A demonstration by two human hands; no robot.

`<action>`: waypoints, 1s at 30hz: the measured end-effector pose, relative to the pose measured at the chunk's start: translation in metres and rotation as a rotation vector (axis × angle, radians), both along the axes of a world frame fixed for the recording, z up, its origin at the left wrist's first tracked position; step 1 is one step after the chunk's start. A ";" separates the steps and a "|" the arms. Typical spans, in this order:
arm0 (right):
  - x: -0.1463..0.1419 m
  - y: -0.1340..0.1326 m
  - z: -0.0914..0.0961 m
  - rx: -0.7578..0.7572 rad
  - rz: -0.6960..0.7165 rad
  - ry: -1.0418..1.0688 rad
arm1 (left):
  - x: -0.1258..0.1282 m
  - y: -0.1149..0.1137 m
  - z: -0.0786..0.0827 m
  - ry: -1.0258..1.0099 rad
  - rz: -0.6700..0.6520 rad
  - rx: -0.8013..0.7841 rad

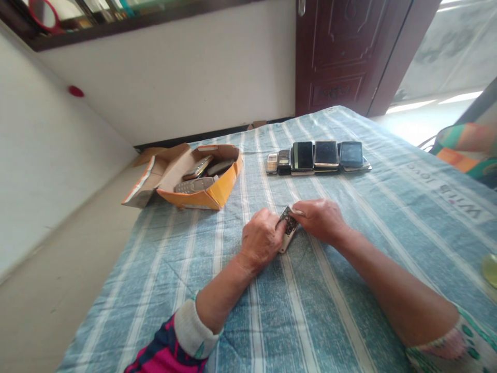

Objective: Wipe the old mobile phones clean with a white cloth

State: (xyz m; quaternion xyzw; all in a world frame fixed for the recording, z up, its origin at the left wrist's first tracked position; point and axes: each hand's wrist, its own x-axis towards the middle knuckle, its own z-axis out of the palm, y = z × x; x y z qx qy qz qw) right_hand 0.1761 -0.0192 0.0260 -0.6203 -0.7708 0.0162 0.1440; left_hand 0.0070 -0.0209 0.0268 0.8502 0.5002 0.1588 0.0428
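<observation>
A small mobile phone with a pale casing is tilted between my hands, its dark inside and circuit parts exposed. My left hand is closed around its left side, thumb lying along the exposed part. At the phone's upper right end, my right hand is closed in a pinch on the edge. A thin pale piece shows beside those fingers; whether it is a separate cover cannot be made out. My fingertips hide part of the phone.
Beyond my hands, several phones lie in a row, some stacked. An open orange cardboard box at the left holds more phones. A striped blue cloth covers the surface. Something yellow-green sits at the right edge.
</observation>
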 end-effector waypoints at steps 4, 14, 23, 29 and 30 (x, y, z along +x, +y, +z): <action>0.001 0.002 0.000 0.018 0.021 -0.049 | 0.005 -0.011 0.000 0.071 0.021 0.013; 0.007 0.002 0.004 0.066 -0.147 0.055 | 0.008 -0.017 -0.004 0.118 0.055 0.016; 0.030 0.014 -0.004 -0.046 -0.155 0.762 | 0.004 -0.016 -0.007 0.062 0.029 0.050; 0.030 0.012 -0.003 -0.178 -0.038 1.037 | 0.004 -0.016 -0.007 0.080 0.028 0.053; 0.029 0.012 -0.003 -0.174 -0.060 0.982 | 0.004 -0.016 -0.007 0.082 0.027 0.055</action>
